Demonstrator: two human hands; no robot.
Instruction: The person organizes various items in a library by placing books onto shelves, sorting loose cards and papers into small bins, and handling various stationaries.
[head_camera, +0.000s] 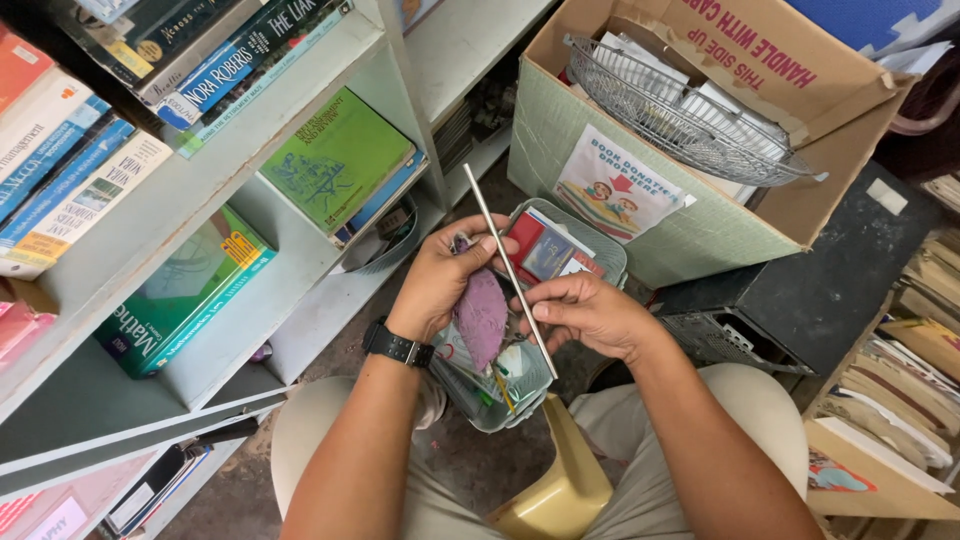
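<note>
My left hand (440, 275) holds a purple, leaf-shaped flat piece (482, 318) that hangs down from its fingers. My right hand (585, 312) pinches a long thin metal rod (508, 265), which slants from upper left to lower right across both hands. Both hands hover over a small pale green basket (590, 255) that holds a red card, small papers and pencils. A black watch (398, 346) is on my left wrist. I sit on a yellow plastic stool (560, 485).
A white bookshelf (200, 170) with many books stands at the left. A large cardboard box (700, 215) with a wire basket (680, 115) inside stands ahead. A black crate (800, 290) and stacked books (910, 390) are at the right.
</note>
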